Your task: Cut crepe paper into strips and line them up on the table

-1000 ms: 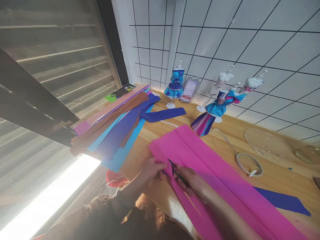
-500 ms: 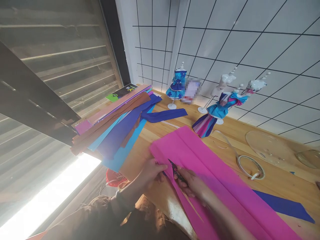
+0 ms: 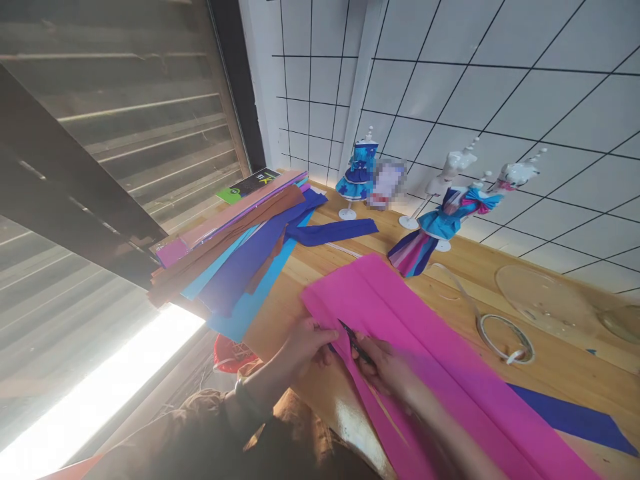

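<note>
A long sheet of pink crepe paper (image 3: 425,353) lies across the wooden table, with a slit running up its near side. My right hand (image 3: 383,367) is closed around dark scissors (image 3: 356,343), whose blades lie at the pink sheet and point up and left. Just left of the blades, my left hand (image 3: 313,340) pinches the sheet's near edge between thumb and fingers. A narrow cut strip hangs from the slit below my right hand. The scissors' handles are mostly hidden by my fingers.
Blue, brown and light-blue paper sheets (image 3: 240,260) are piled at the left. Small dress forms (image 3: 360,167) stand along the tiled wall, one bearing a bow-trimmed dress (image 3: 445,220). A tape roll (image 3: 506,339) lies to the right, near a blue strip (image 3: 570,417). A red basket (image 3: 227,353) sits below the table edge.
The scissor blades have come closer together at the pink paper. Both hands keep nearly the same place; the whole view has shifted slightly.
</note>
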Tool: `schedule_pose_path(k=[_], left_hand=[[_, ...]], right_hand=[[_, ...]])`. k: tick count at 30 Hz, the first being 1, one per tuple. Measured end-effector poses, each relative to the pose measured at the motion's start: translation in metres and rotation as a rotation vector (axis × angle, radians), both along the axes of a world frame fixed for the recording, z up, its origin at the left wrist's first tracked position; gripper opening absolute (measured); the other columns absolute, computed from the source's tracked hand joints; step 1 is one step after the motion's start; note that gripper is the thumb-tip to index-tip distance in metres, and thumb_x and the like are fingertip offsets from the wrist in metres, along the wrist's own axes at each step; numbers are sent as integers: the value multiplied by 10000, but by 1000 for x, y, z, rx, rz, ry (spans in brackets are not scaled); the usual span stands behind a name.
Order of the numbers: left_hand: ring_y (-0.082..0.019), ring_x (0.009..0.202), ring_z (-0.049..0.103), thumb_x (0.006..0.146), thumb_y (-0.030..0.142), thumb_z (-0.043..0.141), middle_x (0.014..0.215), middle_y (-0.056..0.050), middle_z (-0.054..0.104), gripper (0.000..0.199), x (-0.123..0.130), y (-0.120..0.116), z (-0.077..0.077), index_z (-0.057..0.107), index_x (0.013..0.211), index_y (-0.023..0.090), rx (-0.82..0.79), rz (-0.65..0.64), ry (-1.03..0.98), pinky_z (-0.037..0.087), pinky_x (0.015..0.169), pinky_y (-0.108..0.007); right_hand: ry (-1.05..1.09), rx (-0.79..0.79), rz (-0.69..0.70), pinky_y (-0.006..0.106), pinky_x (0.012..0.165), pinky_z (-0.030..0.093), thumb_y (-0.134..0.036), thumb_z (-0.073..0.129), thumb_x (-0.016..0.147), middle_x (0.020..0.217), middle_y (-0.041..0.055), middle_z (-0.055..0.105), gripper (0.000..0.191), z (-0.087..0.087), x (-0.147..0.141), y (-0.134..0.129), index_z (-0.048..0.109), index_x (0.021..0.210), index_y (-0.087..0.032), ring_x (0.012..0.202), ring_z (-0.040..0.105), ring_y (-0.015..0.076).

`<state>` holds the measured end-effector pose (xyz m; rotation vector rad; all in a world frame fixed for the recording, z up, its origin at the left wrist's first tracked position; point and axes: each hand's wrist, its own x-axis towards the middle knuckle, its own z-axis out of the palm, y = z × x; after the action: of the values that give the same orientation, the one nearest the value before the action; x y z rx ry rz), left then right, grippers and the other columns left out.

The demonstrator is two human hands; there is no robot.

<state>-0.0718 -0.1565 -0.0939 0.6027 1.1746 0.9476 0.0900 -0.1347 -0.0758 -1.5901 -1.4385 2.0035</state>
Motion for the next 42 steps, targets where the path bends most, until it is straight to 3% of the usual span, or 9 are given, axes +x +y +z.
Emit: schedule_pose_path(k=[10, 19, 28, 42], left_hand=[[-47, 298, 431, 597, 361, 679, 526, 3, 595, 285, 0, -2, 2, 584, 722, 123, -21, 14, 6, 269, 303, -165], [-44, 303, 432, 580, 398, 693, 553, -11, 612, 329, -1, -3, 4, 591, 719, 118, -20, 3, -12, 271, 313, -170], [-52, 336, 473, 606, 429, 684, 661, -43, 654, 408, -7, 1, 7, 591, 849, 115, -11, -17, -24, 277, 311, -166], [-53, 332, 467, 605, 425, 667, 616, -30, 631, 355, -12, 3, 4, 565, 758, 122, -25, 47, -52, 275, 299, -165]], right_hand=[[10, 37, 16, 236, 350, 178, -656, 370, 740, 370, -99, 276, 459, -4, -2, 0, 448, 668, -210, 302, 228, 64], [51, -27, -53, 225, 333, 123, -649, 416, 717, 429, -97, 322, 453, -5, -6, -2, 451, 664, -201, 300, 224, 45], [55, -5, -55, 226, 333, 121, -648, 405, 728, 389, -114, 251, 446, -12, -5, -2, 426, 654, -209, 296, 185, 48], [36, -74, -60, 208, 322, 133, -604, 386, 751, 430, -102, 325, 429, 3, -14, -1, 473, 712, -186, 289, 208, 34]])
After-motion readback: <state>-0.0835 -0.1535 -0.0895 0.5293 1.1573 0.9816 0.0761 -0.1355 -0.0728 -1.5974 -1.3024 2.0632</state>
